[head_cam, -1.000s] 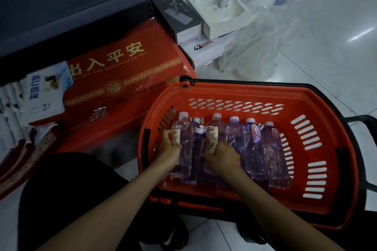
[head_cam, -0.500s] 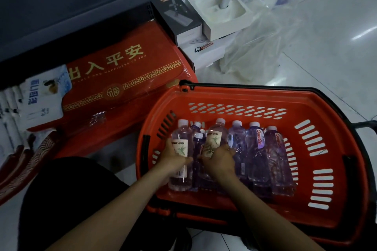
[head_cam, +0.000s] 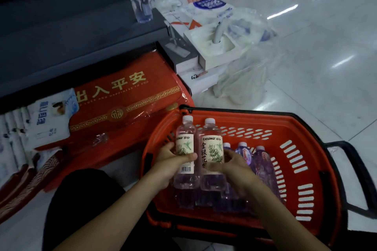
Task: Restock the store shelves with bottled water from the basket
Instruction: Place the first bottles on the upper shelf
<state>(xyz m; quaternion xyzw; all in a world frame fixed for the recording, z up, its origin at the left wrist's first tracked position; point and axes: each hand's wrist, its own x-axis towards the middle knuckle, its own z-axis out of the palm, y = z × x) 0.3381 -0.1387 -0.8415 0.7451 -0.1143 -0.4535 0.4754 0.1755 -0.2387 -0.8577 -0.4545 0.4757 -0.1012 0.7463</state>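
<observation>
The left hand (head_cam: 170, 162) grips the left bottle (head_cam: 184, 144) from its outer side, thumb laid across the label. The right hand (head_cam: 234, 167) curls round the right bottle (head_cam: 212, 149) from the other side. The two hands sit close together, and the two white-capped bottles stand upright between them, side by side and touching, over the near-left part of the orange basket (head_cam: 306, 128). Just right of the right hand, purple-tinted bottles (head_cam: 263, 166) stand in the basket. Beyond the left hand lies a red mat pack (head_cam: 126, 96) with gold lettering. Farther off is the dark shelf (head_cam: 81, 32), with a clear bottle (head_cam: 140, 0) standing near its right end.
</observation>
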